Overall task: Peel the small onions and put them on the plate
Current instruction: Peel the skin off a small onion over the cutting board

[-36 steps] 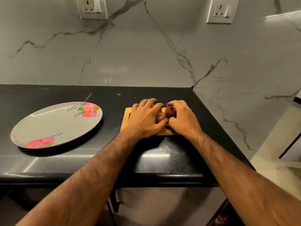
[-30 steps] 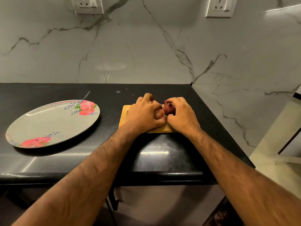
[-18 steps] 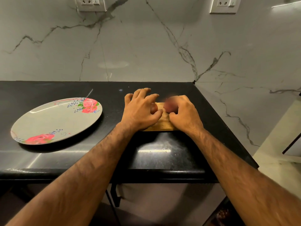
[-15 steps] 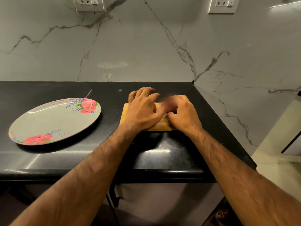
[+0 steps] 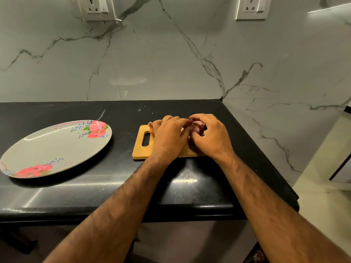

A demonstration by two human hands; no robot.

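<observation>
- Black stone counter [image 5: 106, 188] runs along a grey-veined marble wall [image 5: 171, 54], which carries two white power sockets [image 5: 98, 8] [image 5: 252, 7] at the top of the frame.
- Both bare forearms reach in from the lower edge, and the hands meet over a small wooden cutting board [image 5: 139, 151] lying on the counter near its right end.
- Right hand [image 5: 212, 139] is curled around a small purple onion [image 5: 199, 127]. Its fingers arch over the top and its thumb tucks in on the near side, so the onion is held just above the board.
- Left hand [image 5: 169, 138] lies knuckles-up beside it, touching the right hand. Its forefinger and thumb close on the left side of the same onion, where a scrap of reddish skin shows at the fingertips.
- How firmly the left fingertips pinch that skin cannot be made out.
- Second onion [image 5: 151, 130], brownish with a pale stub end, peeks out on the board at the far left edge of the left hand, next to the board's handle slot.
- Round grey plate [image 5: 57, 149] printed with pink roses sits flat on the counter, well to the left of the board and apart from both hands, with its printed face in full view.
</observation>
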